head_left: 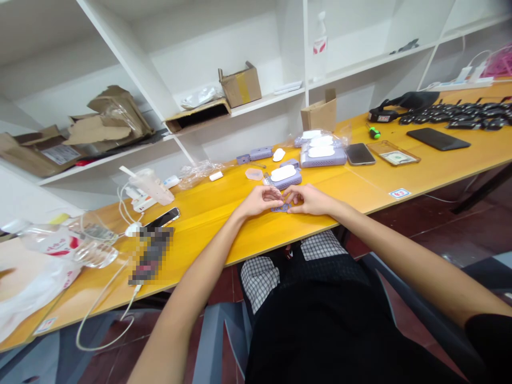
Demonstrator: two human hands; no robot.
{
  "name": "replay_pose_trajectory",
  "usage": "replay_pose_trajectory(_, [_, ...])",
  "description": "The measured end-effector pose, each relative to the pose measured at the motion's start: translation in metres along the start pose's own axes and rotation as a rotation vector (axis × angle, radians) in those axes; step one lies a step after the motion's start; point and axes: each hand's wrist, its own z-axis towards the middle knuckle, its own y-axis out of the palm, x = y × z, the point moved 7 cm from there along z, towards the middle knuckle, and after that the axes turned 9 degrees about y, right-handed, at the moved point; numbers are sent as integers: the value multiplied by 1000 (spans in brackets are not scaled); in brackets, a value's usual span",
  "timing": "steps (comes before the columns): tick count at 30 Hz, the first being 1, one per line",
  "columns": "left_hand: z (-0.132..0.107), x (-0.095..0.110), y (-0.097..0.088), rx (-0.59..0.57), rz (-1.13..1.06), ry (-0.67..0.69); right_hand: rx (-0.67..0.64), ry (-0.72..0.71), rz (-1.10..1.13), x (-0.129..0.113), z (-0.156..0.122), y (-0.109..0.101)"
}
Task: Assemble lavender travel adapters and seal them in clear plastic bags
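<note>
Head view: both bare hands meet over the yellow table [208, 213], close to its front edge, with a small bluish-purple part [281, 207] lying low between them. Left hand [262, 200] curls at the part's left side, thumb and fingers bent together; whether it grips anything I cannot tell. Right hand [303, 199] bends its fingertips down at the part's right side, and its grasp is equally unclear. Just behind the hands sits a purple case [286, 181] with a white oval top, beside a pale pink hexagonal piece [254, 174].
</note>
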Motion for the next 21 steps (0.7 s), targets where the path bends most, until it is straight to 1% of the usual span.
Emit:
replay_pose_trajectory(7, [0,1,-1,-28,13,17,-1,-6,5,1,0,0])
replay_pose_trajectory(14, [-3,3,-3,-83,126,32,9,5,-10,-2,-1,0])
replay_pose_trajectory(17, [-2,7,-3,-108,196,70,15,-4,-16,-3,-1,0])
replay_pose_trajectory(21, [0,16,-1,-161,336,167,18,-17,-9,-4,0,-1])
